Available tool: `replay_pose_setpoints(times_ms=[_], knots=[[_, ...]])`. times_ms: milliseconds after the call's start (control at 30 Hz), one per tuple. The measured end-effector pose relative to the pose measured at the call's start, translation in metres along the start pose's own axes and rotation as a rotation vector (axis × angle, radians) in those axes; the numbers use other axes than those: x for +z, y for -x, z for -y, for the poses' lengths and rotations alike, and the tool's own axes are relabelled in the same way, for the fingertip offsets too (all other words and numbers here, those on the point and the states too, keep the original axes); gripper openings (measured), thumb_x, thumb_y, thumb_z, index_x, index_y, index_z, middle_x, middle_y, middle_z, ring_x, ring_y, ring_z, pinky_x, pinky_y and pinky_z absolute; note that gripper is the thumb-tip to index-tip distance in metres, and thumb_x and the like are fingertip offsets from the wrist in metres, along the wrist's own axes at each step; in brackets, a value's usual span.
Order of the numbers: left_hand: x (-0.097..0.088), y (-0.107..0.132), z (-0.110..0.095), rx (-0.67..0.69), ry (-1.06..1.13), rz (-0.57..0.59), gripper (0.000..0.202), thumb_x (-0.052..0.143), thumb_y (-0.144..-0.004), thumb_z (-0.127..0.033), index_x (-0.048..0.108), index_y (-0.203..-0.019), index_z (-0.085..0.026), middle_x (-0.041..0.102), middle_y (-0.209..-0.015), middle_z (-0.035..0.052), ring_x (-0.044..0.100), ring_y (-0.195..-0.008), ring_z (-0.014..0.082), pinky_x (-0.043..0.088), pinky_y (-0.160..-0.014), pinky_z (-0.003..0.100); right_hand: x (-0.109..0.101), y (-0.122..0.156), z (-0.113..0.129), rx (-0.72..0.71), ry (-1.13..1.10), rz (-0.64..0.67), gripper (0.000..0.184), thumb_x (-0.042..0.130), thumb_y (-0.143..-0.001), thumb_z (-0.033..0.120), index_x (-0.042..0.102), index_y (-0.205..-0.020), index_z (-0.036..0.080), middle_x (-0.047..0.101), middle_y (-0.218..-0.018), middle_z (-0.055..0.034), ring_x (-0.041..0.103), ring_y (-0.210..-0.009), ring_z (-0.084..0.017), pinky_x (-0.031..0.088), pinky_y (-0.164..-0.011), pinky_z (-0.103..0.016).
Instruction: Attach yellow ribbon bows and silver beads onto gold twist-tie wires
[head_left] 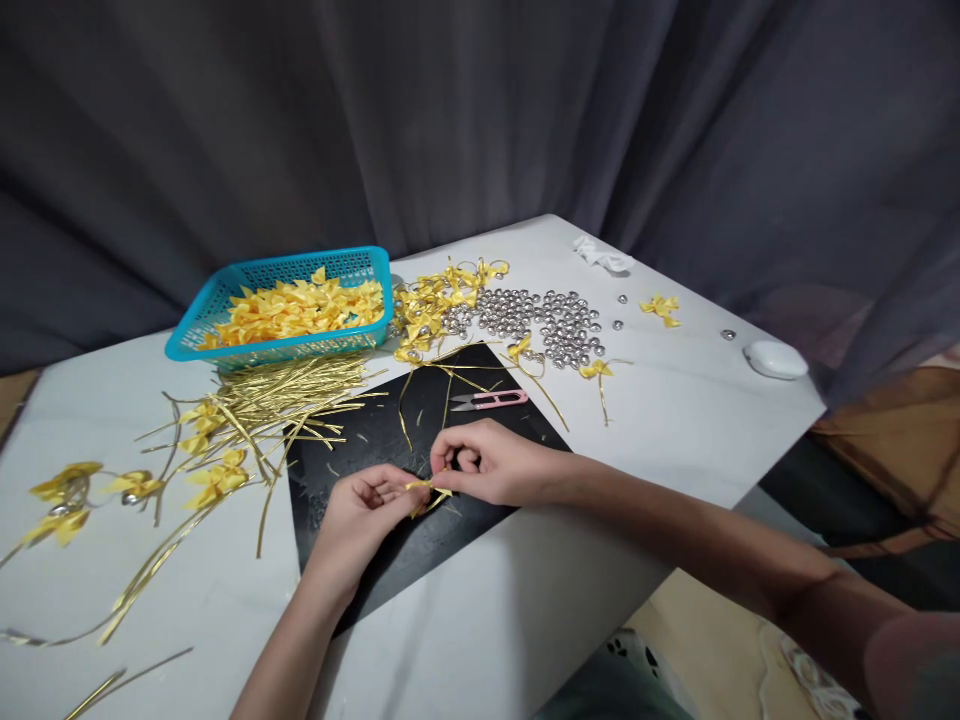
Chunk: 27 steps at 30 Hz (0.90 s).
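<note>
Over the black mat (390,560), my left hand (364,510) pinches a small yellow ribbon bow (441,493) between thumb and fingers. My right hand (499,462) meets it from the other side, thumb and forefinger closed on the same bow. Fingers cover part of the bow, so how it is tied cannot be made out. Just beyond my right hand lie pink-handled thread snips (491,400). Gold twist ties (300,392) are heaped at the mat's upper left edge, some reaching onto it.
A blue plastic basket (277,349) full of yellow bows stands at the back left. Silver bells (570,325) lie scattered beside finished-looking bows (442,295). More bows (221,480) lie left. A white computer mouse (776,358) and crumpled tissue (602,255) sit near the right edge.
</note>
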<state>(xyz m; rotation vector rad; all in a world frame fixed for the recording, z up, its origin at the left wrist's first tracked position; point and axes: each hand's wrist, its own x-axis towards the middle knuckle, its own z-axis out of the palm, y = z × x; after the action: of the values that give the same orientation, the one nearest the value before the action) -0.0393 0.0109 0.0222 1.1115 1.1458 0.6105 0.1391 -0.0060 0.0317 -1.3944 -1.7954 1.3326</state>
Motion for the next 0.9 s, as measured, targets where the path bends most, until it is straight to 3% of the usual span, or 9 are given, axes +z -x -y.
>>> replay_pose_setpoints(times_ms=[200, 433, 633, 900], knots=[[-0.0031, -0.0008, -0.0014, -0.047, -0.015, 0.031, 0.015, 0.075, -0.059, -0.027, 0.067, -0.062, -0.015, 0.067, -0.056, 0.0003, 0.056, -0.055, 0.0092, 0.042, -0.057, 0.018, 0.0018, -0.0009, -0.0039, 0.01, -0.008, -0.009, 0.011, 0.057, -0.08, 0.023, 0.057, -0.081, 0.011, 0.033, -0.053, 0.0077, 0.028, -0.046, -0.002, 0.023, -0.042, -0.013], [-0.0059, 0.0008, -0.005, -0.043, -0.089, 0.096, 0.029, 0.066, -0.07, -0.04, 0.065, -0.059, -0.014, 0.063, -0.058, 0.0009, 0.052, -0.057, 0.0101, 0.038, -0.056, 0.018, 0.0015, 0.0003, -0.0009, 0.029, 0.004, -0.014, 0.011, 0.057, -0.08, 0.023, 0.056, -0.079, 0.012, 0.032, -0.053, 0.0078, 0.027, -0.046, -0.003, 0.023, -0.042, -0.014], [-0.0054, -0.0017, -0.0033, -0.051, -0.151, 0.072, 0.024, 0.074, -0.06, -0.037, 0.068, -0.063, -0.014, 0.066, -0.057, 0.002, 0.054, -0.054, 0.0106, 0.04, -0.054, 0.019, 0.0034, 0.0003, -0.0026, 0.023, 0.015, -0.027, 0.008, 0.056, -0.079, 0.019, 0.056, -0.078, 0.012, 0.033, -0.052, 0.0076, 0.029, -0.046, -0.003, 0.024, -0.043, -0.015], [-0.0036, -0.0013, -0.0007, -0.043, -0.19, 0.051, 0.025, 0.072, -0.062, -0.038, 0.07, -0.062, -0.013, 0.068, -0.057, 0.0038, 0.057, -0.055, 0.0118, 0.042, -0.055, 0.02, 0.0053, 0.0003, 0.0016, 0.056, 0.002, -0.045, 0.008, 0.057, -0.079, 0.018, 0.056, -0.076, 0.011, 0.031, -0.05, 0.0083, 0.027, -0.045, -0.003, 0.022, -0.042, -0.016]])
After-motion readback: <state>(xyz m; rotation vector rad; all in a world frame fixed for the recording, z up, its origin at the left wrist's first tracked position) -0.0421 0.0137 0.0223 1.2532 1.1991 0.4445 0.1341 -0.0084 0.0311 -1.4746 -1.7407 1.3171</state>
